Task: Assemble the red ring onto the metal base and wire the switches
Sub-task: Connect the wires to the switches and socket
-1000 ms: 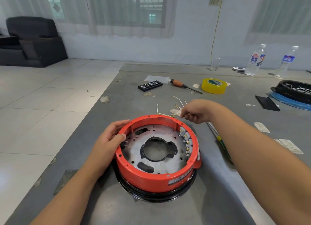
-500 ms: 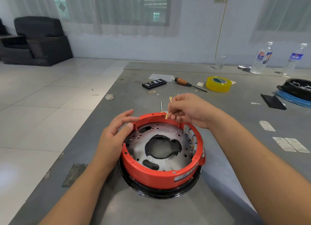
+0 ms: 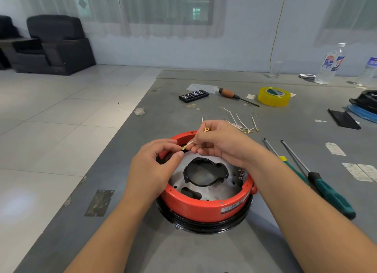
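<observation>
Left hand (image 3: pixel 155 166) has left the red ring (image 3: pixel 204 207), seated on the metal base (image 3: pixel 208 191), and now pinches the brass-tipped jumper wire (image 3: pixel 188 145) beside the gripping right hand (image 3: pixel 222 144); judged: switch wiring starting.

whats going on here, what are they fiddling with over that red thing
A person is wiring a red ring that already sits on its metal base. The right hand pinches a short wire with brass terminals, and the left hand meets it at the lower terminal, above the ring. More wires lie on the table behind, with two green screwdrivers to the right.
</observation>
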A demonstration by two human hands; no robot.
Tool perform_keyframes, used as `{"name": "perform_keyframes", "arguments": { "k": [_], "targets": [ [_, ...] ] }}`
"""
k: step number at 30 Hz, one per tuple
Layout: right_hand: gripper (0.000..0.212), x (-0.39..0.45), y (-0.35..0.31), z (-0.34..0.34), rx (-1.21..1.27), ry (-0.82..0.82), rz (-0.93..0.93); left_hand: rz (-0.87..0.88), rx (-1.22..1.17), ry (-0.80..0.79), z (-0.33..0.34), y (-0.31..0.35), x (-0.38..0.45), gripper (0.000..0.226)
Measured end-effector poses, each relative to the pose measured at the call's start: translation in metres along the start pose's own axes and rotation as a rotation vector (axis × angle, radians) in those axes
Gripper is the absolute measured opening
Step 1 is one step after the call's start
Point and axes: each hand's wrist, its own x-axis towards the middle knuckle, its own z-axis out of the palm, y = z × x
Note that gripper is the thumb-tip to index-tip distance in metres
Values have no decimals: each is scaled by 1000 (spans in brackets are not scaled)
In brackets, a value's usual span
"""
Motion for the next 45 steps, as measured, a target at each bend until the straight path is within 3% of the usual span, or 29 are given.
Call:
{"name": "perform_keyframes", "arguments": {
  "k": [15,19,24,30,45],
  "targets": [
    [18,-1,2,-2,22,-80,52,-1,-35,10,-1,-2,-1,13],
    [3,-4,0,-1,-165,-90,13,-14,-3,23,-2,-1,-2,16],
    [6,-8,-9,0,-877,-16,-309,-29,10,17,-2,-1,-2,14],
    [7,-7,-5,8,-1001,-54,-382,-40,-12,0,-3,-1,-2,11],
    [4,4,9,9,-1016,-70,-382,-68,-71,-39,-1,-6,0,20]
  ]
}}
